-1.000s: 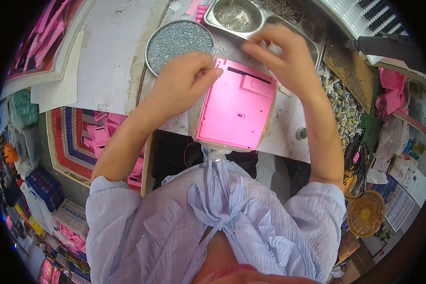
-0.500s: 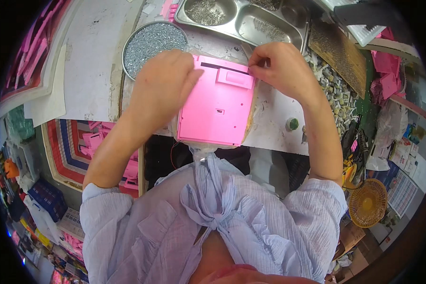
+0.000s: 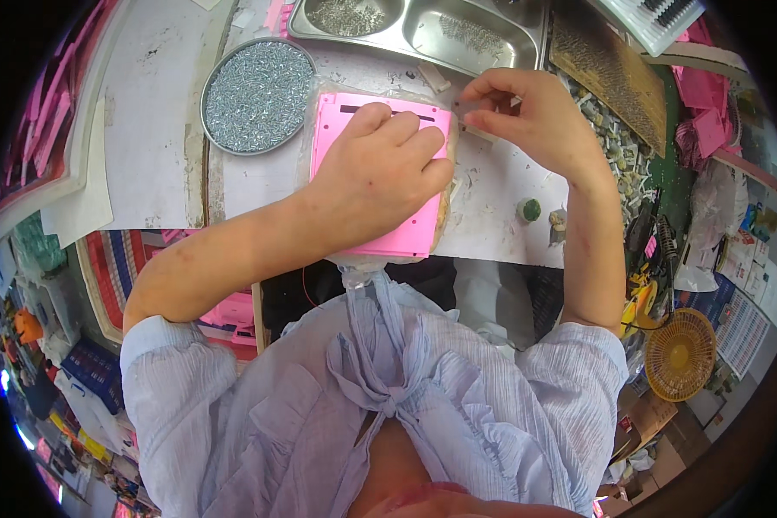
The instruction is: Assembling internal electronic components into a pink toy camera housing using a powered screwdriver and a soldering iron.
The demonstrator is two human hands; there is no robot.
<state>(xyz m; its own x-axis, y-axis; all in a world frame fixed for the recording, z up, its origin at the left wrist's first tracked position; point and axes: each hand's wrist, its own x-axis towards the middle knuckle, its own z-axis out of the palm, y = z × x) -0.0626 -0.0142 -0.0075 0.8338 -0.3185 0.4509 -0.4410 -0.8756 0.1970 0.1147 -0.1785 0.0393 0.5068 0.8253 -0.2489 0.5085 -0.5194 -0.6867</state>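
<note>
A pink plastic casing panel (image 3: 419, 235), with a dark slot near its far edge and small holes, lies on a plastic-wrapped pad at the near edge of the table. My left hand (image 3: 384, 177) is closed over the middle and right of the panel, knuckles up. It hides much of the surface, and whatever its fingers grip is out of sight. Just right of the panel's far corner, my right hand (image 3: 531, 121) hovers above the table. Its thumb and forefinger are curved and apart, and I see nothing between them.
Silvery screws (image 3: 261, 97) fill a round dish at far left. A metal compartment tray (image 3: 404, 36) with small fasteners stands behind. At right lie a brown board (image 3: 617, 86) of small metal pieces, a heap of small parts (image 3: 609, 142), a green-topped object (image 3: 528, 209) and a yellow basket (image 3: 679, 355).
My left hand has moved right, from the panel's left edge to over its middle, covering the raised rectangular piece. My right hand has drawn slightly right, off the panel's edge, and its fingers have parted.
</note>
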